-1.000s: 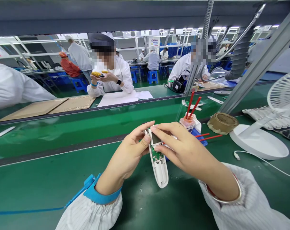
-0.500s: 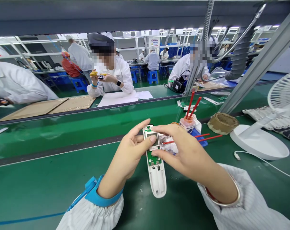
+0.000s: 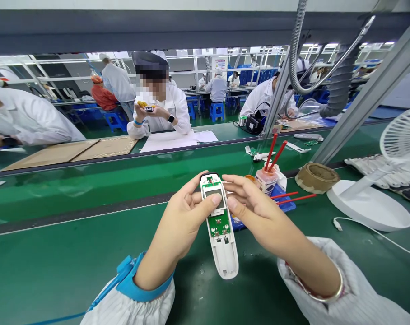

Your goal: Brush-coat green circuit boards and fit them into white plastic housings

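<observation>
My left hand (image 3: 183, 221) grips a white handheld device housing (image 3: 225, 259) along its left side, thumb pressed on the small display (image 3: 211, 193). The back of the housing is off, so a green circuit board (image 3: 219, 224) shows below the display. Black trim edges its rounded far end. Beside the right edge is my right hand (image 3: 259, 205), fingers stretched and apart; its thumb and fingertips are close to the housing, and I cannot tell whether they touch it. A blue wrist strap (image 3: 140, 284) with a cord circles my left wrist.
Behind my right hand stand a small bottle (image 3: 266, 180) with red sticks and a blue tray (image 3: 286, 205). Further right are a tape roll (image 3: 316, 177), a white fan (image 3: 370, 203) and its cable. Co-workers sit across the green bench; a metal post (image 3: 357, 85) slants at right.
My right thumb and index finger have come off the display and circuit board, moving to the housing's right side. My left hand keeps its grip. The view has tilted up slightly.
</observation>
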A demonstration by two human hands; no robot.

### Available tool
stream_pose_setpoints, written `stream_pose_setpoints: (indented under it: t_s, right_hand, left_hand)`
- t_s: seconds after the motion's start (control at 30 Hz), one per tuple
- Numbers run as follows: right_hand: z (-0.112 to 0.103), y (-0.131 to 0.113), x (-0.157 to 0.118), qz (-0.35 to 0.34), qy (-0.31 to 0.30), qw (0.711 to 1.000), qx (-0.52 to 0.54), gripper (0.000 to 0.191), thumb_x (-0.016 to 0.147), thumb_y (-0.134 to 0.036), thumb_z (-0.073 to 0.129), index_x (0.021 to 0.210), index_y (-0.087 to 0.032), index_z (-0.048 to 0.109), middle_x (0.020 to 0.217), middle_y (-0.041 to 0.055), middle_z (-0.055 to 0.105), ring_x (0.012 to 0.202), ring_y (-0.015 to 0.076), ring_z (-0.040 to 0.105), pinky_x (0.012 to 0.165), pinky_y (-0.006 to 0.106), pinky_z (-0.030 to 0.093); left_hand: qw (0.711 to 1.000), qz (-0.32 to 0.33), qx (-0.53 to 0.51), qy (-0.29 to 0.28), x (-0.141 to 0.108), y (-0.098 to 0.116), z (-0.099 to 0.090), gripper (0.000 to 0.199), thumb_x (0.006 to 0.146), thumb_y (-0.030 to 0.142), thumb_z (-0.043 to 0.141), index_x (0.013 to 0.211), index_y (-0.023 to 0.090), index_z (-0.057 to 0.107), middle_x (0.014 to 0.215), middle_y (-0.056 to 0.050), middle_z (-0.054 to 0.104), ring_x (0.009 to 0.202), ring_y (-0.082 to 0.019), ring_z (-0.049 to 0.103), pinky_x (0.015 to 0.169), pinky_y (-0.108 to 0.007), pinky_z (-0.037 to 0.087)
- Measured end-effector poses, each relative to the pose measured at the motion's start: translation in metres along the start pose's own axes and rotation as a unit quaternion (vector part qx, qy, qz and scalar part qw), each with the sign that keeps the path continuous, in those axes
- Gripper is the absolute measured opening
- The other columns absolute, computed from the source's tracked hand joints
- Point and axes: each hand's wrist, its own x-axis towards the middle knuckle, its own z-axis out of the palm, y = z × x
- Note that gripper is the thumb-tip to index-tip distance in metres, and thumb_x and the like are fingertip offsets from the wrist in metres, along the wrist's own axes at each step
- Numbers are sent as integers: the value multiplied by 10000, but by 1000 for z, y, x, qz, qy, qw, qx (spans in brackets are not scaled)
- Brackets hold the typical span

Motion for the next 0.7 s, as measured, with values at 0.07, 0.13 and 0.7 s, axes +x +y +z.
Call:
stream_pose_setpoints:
  t_s: [0.07, 0.13, 0.7]
  right_hand:
    - [1, -4, -1, 16, -15, 999, 31, 384, 914, -328, 468, 1284, -273, 379, 1278, 74, 514, 1170, 183, 494, 940, 375, 458]
    - [1, -7, -2, 28, -34, 997, 64, 370, 921, -318, 455, 1282, -276, 384, 1229, 66, 551, 1116, 174, 534, 911, 354, 470]
    - [25, 5, 2, 111, -38, 975, 189, 430, 880, -521, 430, 1265, -335, 388, 1179, 59, 538, 725, 147, 657, 495, 234, 558]
  left_hand:
    - [1000, 8, 2, -2, -2, 0, 0, 532, 729, 228, 706, 1223, 193, 514, 787, -16, 699, 626, -99, 600, 595, -186, 469]
    - [1000, 15, 7, -8, -4, 0, 1, 498, 737, 224, 698, 1204, 211, 526, 798, -12, 702, 661, -111, 618, 608, -187, 479]
    - [997, 33, 57, -33, 1, -10, 0, 386, 783, 262, 635, 1150, 244, 518, 623, 48, 587, 441, -77, 517, 385, -159, 446]
